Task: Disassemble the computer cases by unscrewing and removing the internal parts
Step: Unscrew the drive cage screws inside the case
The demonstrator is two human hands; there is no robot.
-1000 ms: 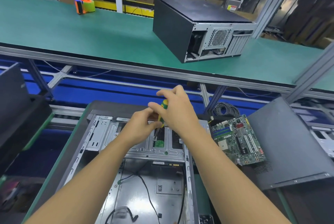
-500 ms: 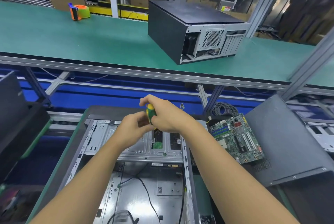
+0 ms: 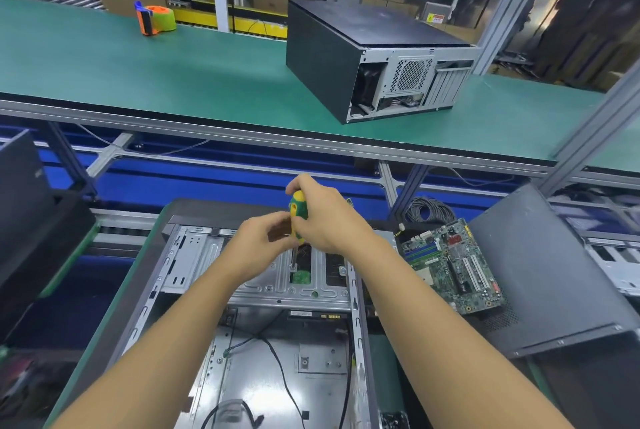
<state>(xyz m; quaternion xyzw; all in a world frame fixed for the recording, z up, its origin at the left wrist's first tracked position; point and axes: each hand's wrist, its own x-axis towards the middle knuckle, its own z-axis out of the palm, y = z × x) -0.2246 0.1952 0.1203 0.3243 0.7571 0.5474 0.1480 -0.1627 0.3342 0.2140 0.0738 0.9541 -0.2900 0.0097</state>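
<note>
Screwdriver [image 3: 298,212] stands upright in right hand [image 3: 325,217], over open case [image 3: 194,255].

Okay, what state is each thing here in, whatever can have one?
Near case, open, lying flat.
Far case, closed.
Screwdriver, upright, tip in near case.
Motherboard, out, beside near case.
Panel, off, lying at right.
Right grip, round screwdriver handle.
Left grip, curled by screwdriver, contact unclear.

The motherboard [image 3: 453,269] lies right of the open case [image 3: 194,255], closed case [image 3: 374,58] behind.

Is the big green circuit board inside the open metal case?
No, the big green circuit board lies beside the open metal case.
</note>
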